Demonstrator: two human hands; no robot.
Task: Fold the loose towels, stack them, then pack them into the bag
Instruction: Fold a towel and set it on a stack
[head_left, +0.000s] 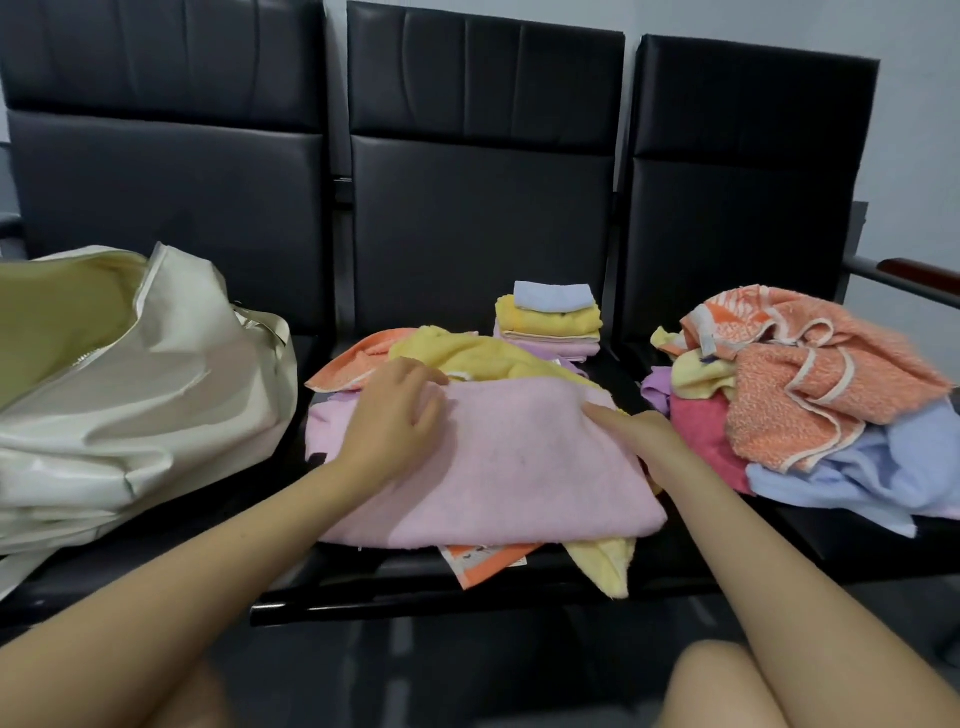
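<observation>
Hands press the pink towel (493, 457) flat at centre frame, smoothing its fold. Left hand (395, 415) lies loosely curled, right hand (644, 436) straight-fingered (neither grip holds anything).

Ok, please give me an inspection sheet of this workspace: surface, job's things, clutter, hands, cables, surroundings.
Surface: black bench seats.
Job's things: pink towel spread on the middle seat over yellow and orange towels; folded stack behind it; loose towel pile on the right seat; cream bag open on the left seat.
Clutter: nothing seen.
Hands: left hand and right hand rest on the pink towel.
Cables: nothing seen.
Surroundings: pale wall; armrest at right.
</observation>
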